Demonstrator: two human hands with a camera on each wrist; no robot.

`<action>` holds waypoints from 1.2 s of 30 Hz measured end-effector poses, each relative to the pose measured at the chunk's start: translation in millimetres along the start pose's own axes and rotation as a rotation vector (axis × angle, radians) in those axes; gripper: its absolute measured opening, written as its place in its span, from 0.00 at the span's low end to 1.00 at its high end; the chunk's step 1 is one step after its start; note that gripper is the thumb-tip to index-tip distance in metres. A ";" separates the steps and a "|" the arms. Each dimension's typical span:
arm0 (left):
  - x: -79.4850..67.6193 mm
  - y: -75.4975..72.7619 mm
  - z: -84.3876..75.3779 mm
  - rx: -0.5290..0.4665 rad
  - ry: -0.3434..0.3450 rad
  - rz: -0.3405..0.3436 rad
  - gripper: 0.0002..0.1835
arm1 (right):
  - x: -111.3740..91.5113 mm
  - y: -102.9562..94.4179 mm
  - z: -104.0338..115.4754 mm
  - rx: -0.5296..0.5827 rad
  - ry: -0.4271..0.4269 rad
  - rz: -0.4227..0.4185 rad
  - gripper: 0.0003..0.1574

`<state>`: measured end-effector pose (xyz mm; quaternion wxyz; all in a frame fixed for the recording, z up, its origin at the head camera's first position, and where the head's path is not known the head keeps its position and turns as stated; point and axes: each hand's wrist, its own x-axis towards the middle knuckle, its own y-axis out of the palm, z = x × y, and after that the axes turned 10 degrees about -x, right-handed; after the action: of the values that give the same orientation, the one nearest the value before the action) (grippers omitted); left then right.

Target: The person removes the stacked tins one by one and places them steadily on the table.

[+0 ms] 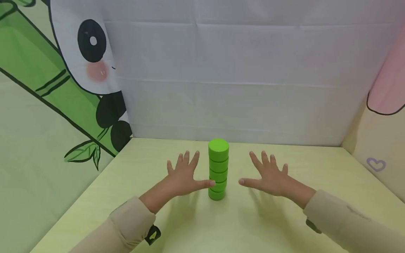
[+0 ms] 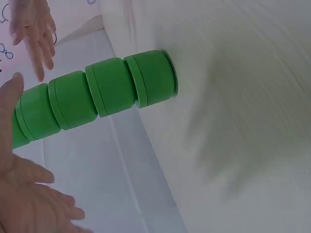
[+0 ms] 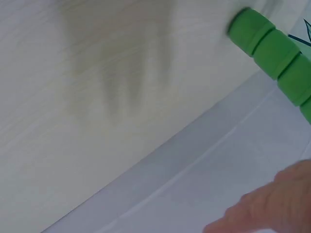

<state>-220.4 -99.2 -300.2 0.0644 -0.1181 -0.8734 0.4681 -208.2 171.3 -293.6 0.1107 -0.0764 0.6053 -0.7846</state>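
A stack of several round green blocks (image 1: 218, 167) stands upright on the table in the head view, its pieces slightly offset from one another. My left hand (image 1: 183, 176) is spread to the left of the stack, and its thumb overlaps the lower part in this view. To the right, my right hand (image 1: 269, 175) is spread with its thumb pointing at the stack, a gap between them. Neither hand holds anything. The left wrist view shows the green stack (image 2: 92, 90) between both hands; the right wrist view shows its lower pieces (image 3: 274, 53) and some right fingers (image 3: 267, 199).
The pale wooden table (image 1: 95, 200) carries the stack, and both hands cast shadows on it. Behind it hangs a creased white sheet (image 1: 237, 77). A printed panda and bamboo panel (image 1: 38, 116) borders the left, and a panel with a pink shape (image 1: 387, 80) borders the right.
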 end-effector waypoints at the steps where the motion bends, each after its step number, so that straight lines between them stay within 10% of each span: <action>1: 1.7 -0.3 0.4 -0.090 0.029 -0.033 0.56 | 2.1 -1.7 0.1 0.061 -0.027 -0.045 0.62; 7: 13.9 6.6 2.5 -0.656 0.163 -0.137 0.42 | 21.0 -4.5 10.8 0.530 -0.184 -0.283 0.48; 12: 20.5 18.1 4.5 -0.921 0.219 -0.153 0.34 | 36.8 9.5 22.7 0.851 -0.261 -0.343 0.37; 36: 30.0 39.5 2.2 -1.078 0.276 -0.208 0.27 | 53.0 22.6 48.8 1.010 -0.304 -0.360 0.34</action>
<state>-244.0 -71.9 -334.3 0.1544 -0.1079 -0.9794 -0.0727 -245.1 106.2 -303.8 0.0841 -0.2284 0.1088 -0.9638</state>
